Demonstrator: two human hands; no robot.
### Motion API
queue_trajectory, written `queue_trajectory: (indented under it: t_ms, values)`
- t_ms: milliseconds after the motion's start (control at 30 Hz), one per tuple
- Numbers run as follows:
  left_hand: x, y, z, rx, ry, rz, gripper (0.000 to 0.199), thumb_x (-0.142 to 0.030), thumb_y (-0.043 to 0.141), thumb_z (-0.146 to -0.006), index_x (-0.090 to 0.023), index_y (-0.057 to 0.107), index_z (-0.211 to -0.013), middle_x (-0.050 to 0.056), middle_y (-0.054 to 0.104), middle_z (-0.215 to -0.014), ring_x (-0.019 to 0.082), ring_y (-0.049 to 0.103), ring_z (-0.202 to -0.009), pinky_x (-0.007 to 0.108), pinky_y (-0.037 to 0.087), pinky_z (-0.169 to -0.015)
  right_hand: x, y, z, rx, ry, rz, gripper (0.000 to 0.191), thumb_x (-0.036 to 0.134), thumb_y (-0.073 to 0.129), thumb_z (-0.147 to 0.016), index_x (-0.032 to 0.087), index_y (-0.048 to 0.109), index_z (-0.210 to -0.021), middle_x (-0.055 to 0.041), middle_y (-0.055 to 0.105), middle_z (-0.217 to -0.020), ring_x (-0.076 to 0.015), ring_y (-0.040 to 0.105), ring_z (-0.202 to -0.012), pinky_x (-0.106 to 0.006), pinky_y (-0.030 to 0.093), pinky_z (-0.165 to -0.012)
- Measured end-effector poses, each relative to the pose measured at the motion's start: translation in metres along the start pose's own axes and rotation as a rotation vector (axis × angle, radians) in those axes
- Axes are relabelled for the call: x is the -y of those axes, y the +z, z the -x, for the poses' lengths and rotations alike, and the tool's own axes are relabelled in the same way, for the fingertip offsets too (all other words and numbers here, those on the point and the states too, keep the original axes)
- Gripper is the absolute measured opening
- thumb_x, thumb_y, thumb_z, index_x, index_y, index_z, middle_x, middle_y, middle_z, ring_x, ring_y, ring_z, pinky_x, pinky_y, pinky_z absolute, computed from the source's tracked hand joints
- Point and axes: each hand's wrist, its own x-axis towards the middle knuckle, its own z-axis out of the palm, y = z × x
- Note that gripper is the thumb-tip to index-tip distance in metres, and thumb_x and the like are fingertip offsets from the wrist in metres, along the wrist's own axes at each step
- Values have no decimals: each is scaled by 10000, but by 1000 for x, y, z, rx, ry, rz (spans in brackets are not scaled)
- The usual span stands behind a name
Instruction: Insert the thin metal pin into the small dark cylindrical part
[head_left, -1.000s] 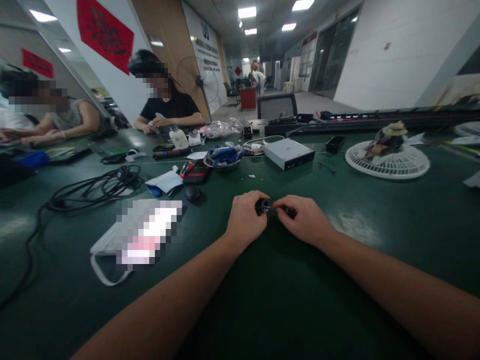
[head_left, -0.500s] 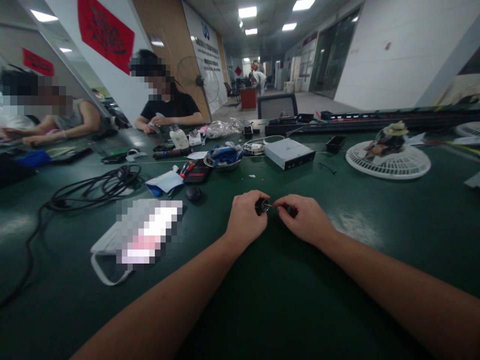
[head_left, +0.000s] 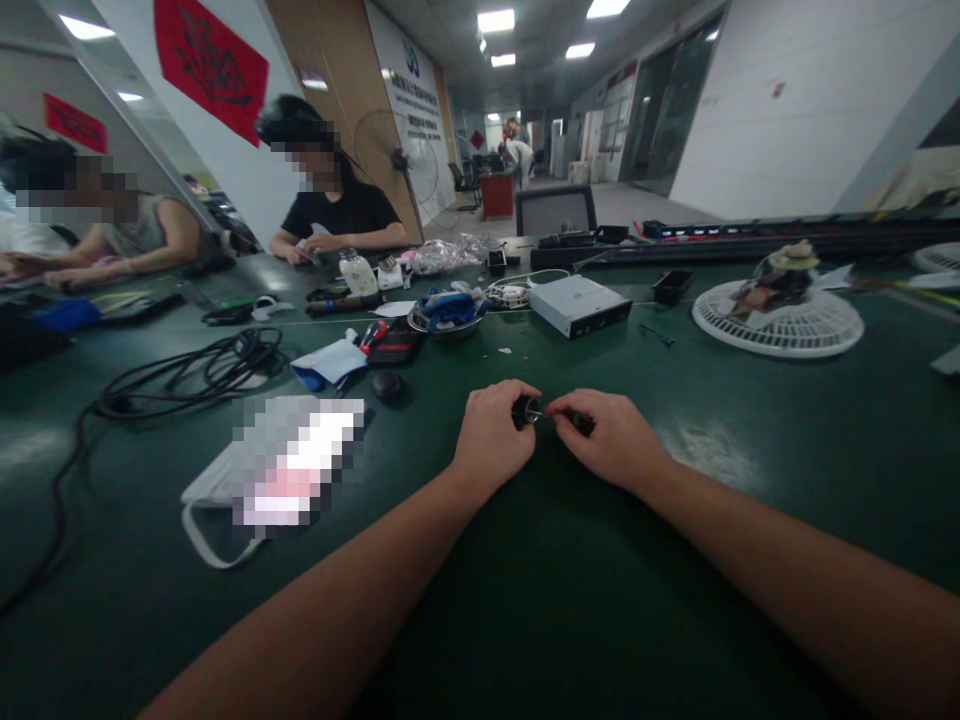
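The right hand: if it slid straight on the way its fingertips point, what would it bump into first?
Beyond the thin metal piece at its fingertips, likely the small black part held in the left hand; depth is hard to judge.

Bare forearms (head_left: 360,585) taper toward slim wrists (head_left: 466,482), the left hand (head_left: 491,435) and right hand (head_left: 611,435) also bare.

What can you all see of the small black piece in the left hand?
The black piece looks round, its shiny rim facing the right hand. The left hand grips it over the green table, hiding much of it. A thin rod shows between rim and right hand. The piece's material is unclear.
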Motion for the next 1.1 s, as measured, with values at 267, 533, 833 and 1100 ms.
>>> queue_trajectory:
  t_ms: [267, 533, 833, 1100]
  values:
    - [0, 0, 0, 0, -2, -3, 324, -43, 639, -729, -228, 690, -989, 19, 744, -992, 224, 676, -951, 426, 503, -924, 0, 0, -1, -2, -2, -4, 206, 185, 569, -874, 220, 738, -987, -17, 742, -934, -176, 669, -816, -316, 505, -733]
    - [-1, -2, 0, 17, -8, -8, 329, -40, 639, -725, -227, 693, -990, 22, 747, -1005, 236, 676, -966, 443, 499, -942, 0, -1, 0, 16, 6, 8, 210, 187, 564, -880, 227, 737, -991, -22, 744, -950, -185, 673, -831, -325, 511, -750]
    - [0, 0, 0, 10, -11, -3, 345, -28, 642, -714, -225, 691, -993, 28, 747, -1001, 236, 678, -965, 443, 507, -938, 1, -1, 0, 3, -8, 2, 208, 179, 571, -875, 228, 740, -985, -19, 742, -937, -174, 668, -807, -310, 505, -720]
    - [0, 0, 0, -2, 4, 4, 352, -20, 624, -709, -225, 690, -988, 19, 745, -995, 232, 675, -972, 432, 500, -929, 2, -1, 1, -56, 30, 45, 206, 182, 571, -873, 225, 742, -980, -21, 742, -922, -175, 660, -775, -314, 495, -701]
